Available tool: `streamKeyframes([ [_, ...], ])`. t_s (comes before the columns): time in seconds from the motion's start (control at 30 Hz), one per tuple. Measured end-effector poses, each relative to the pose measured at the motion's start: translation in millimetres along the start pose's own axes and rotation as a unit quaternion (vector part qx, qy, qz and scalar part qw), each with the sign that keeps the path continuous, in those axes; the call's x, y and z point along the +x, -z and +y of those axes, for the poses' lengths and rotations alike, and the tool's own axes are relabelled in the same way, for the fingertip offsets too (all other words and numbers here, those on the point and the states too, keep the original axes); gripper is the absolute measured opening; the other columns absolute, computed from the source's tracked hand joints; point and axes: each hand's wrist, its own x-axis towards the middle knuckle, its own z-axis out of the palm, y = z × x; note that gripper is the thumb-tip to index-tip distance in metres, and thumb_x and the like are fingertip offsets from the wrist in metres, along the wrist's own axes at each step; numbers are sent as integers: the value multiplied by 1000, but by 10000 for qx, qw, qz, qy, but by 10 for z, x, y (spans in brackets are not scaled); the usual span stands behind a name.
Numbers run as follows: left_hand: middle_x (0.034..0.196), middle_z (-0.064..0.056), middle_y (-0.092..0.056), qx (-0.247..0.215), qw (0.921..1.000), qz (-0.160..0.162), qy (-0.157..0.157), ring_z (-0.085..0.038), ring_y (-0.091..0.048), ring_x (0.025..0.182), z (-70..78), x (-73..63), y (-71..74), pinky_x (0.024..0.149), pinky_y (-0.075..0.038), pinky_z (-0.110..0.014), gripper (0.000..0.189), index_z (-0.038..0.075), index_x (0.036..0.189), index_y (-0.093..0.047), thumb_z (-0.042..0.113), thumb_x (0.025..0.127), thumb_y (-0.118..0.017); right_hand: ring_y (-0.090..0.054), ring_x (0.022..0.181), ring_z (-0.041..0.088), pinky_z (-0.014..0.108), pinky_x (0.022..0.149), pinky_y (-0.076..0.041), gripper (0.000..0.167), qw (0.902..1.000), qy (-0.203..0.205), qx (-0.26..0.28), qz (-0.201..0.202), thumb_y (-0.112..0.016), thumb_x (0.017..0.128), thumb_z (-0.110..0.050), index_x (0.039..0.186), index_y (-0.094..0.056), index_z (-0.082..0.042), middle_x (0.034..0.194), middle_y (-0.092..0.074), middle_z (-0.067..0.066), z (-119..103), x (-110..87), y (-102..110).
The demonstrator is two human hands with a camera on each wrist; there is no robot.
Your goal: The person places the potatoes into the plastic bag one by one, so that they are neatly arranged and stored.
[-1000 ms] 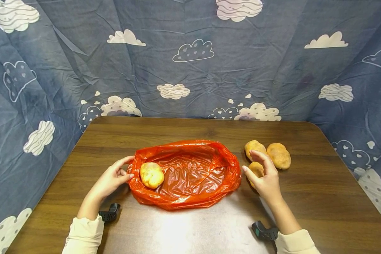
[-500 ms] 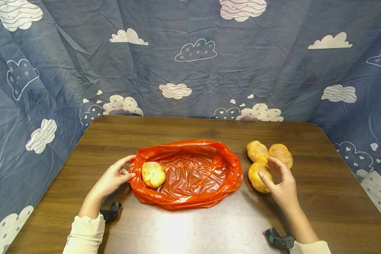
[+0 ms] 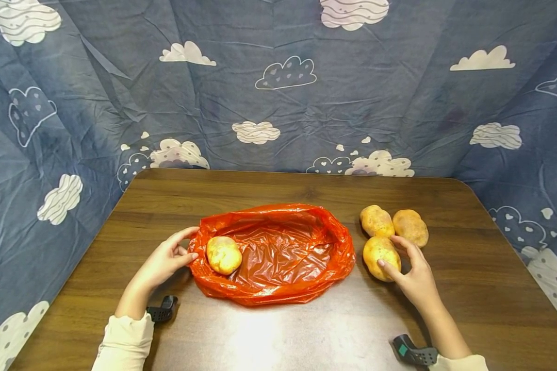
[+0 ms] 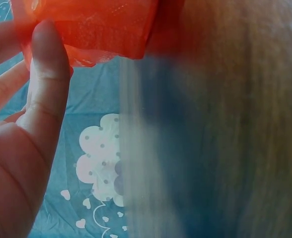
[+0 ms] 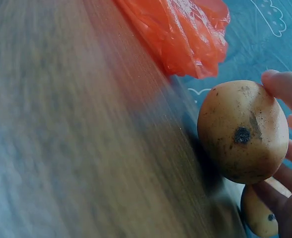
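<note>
A red plastic bag (image 3: 278, 296) lies with its mouth spread wide in the middle of the table. My left hand (image 3: 167, 260) pinches its left rim between thumb and fingers; the left wrist view has the thumb (image 4: 49, 74) against the red film. One potato (image 3: 224, 255) sits inside, at the bag's left end. Right of the bag, my right hand (image 3: 415, 278) grips the nearest potato (image 3: 378, 252) from its right side. Up close in the right wrist view, this potato (image 5: 243, 134) has a dark spot, and its far side is hidden by fingers.
Two more potatoes, a left one (image 3: 376, 221) and a right one (image 3: 410, 228), lie just behind the gripped one. Black wrist cameras (image 3: 163, 309) sit low beside both wrists. A blue cloud-patterned cloth (image 3: 278, 113) hangs behind the wooden table (image 3: 241, 190).
My right hand has moved rightward from beside the bag to the nearest potato, and its thumb and fingers have closed around it. The left hand stays at the bag's rim.
</note>
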Motion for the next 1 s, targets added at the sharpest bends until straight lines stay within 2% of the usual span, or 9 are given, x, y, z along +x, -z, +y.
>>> streamKeyframes([
  [0.23, 122, -24, -40, 1, 10000, 0, -18, -12, -54, 63, -9, 3, -4, 52, -44, -29, 56, 0, 133, -37, -1, 82, -61, -38, 110, 3, 10, 86, -29, 61, 9991, -29, 60, -423, -76, 69, -3, 123, -48, -2, 120, -47, 13, 27, -10, -1],
  [0.47, 118, -23, -42, -63, 10000, -26, 29, -13, -55, 64, -8, 0, -4, 54, -45, -30, 57, 0, 133, -37, -2, 82, -61, -39, 113, 18, 12, 87, -27, 63, 9970, -351, -80, -679, -76, 72, -11, 128, -46, -8, 124, -45, 14, 12, -22, 8],
  [0.7, 115, -23, -43, -75, 10000, -26, 12, -13, -55, 64, -2, -4, -5, 54, -45, -30, 57, -1, 134, -36, -2, 82, -61, -43, 108, 13, 8, 82, -31, 63, 9980, -282, 42, -565, -76, 70, -6, 127, -47, -6, 122, -46, 14, 8, -20, -7],
  [0.9, 105, -21, -46, 16, 10000, -10, 46, -13, -55, 63, 4, -3, -4, 53, -44, -30, 57, 0, 133, -37, -1, 82, -61, -45, 103, 6, 7, 76, -34, 64, 9990, -257, -15, -374, -77, 67, -1, 125, -49, -4, 121, -48, 14, -6, -20, -11],
  [1.0, 95, -19, -50, 38, 10000, -20, 60, -15, -55, 62, 5, 0, -3, 53, -44, -30, 57, 1, 133, -37, 0, 82, -62, -44, 100, 1, 7, 75, -36, 64, 9993, -245, 50, -269, -76, 65, 4, 123, -49, -1, 119, -48, 16, -27, -16, -6],
])
